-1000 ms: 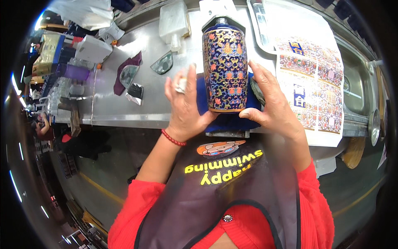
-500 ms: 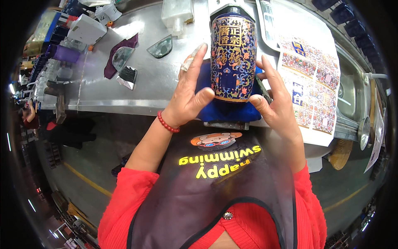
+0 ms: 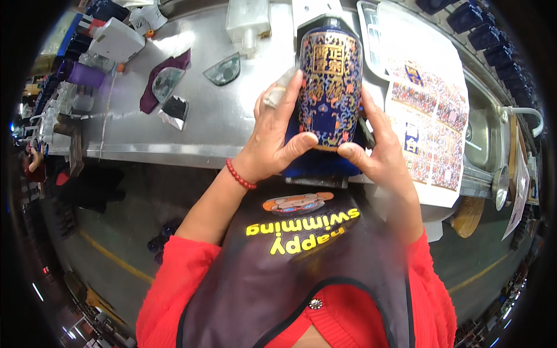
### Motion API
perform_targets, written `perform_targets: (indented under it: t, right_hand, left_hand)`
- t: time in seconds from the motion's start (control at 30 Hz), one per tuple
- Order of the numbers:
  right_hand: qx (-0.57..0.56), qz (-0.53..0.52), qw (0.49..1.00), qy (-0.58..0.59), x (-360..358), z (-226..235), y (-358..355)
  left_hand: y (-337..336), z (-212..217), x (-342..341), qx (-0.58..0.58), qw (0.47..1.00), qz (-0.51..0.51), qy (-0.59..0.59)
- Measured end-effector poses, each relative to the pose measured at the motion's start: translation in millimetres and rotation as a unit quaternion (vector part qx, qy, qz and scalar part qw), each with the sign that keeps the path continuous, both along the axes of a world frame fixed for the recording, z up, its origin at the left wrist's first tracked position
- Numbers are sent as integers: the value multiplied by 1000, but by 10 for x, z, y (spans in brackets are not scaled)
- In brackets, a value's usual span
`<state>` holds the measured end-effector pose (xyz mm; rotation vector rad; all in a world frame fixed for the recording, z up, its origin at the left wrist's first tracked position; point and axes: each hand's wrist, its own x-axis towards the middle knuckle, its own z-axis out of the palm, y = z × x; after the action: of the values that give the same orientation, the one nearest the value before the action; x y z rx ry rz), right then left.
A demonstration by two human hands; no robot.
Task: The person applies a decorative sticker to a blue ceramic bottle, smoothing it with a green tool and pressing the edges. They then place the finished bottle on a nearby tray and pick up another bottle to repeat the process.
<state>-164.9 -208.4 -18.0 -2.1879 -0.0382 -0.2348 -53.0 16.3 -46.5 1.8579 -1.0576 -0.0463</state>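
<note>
A dark blue bottle (image 3: 331, 98) with a dense floral pattern and gold lettering lies with its neck away from me, over a blue cloth (image 3: 319, 165). My left hand (image 3: 270, 136) is closed along its left side, with the thumb near the base. On the other side my right hand (image 3: 380, 145) grips it, its thumb also at the lower end. A pale wrapping (image 3: 279, 94) covers part of a left finger. Undersides of the bottle and several fingertips are hidden.
Printed decal sheets (image 3: 432, 191) lie on the right, beside a tray (image 3: 371, 43) and a sink (image 3: 478, 142) with a faucet (image 3: 536, 119). Leftward on the metal table are a clear half-round piece (image 3: 223, 68), a purple cloth (image 3: 149, 95) and a clear plastic bottle (image 3: 248, 20).
Both hands have come in closer against the bottle's sides. The bottle sits slightly lower and further right in view, and the whole view has shifted a little.
</note>
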Motion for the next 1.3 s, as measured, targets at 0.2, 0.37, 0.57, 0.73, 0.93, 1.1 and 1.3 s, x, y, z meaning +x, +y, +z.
perform_targets:
  t: [0.2, 0.37, 0.57, 0.73, 0.93, 1.1, 1.3]
  right_hand:
    - [-12, 4, 1000, 11, -30, -28, -32]
    - [24, -100, 993, 51, -11, 273, -74]
    - [-32, -111, 990, -76, 370, 712, 221]
    - [2, -147, 989, 8, 550, 801, 262]
    - [41, -92, 992, -70, 128, 508, 387]
    - [174, -260, 947, -65, -46, 281, 371]
    - [176, -197, 963, -47, -178, 138, 287]
  left_hand:
    - [-20, 36, 2, 2, 1000, 1, -10]
    - [2, 46, -49, 2, 1000, 14, -4]
    - [-23, 190, -240, 55, 991, 52, -106]
    - [-135, 244, -255, 88, 973, 113, -181]
    - [-116, 198, -206, 125, 967, 99, -198]
    - [-124, 106, -179, 96, 969, 96, -204]
    - [-42, -79, -130, 93, 981, 72, -153]
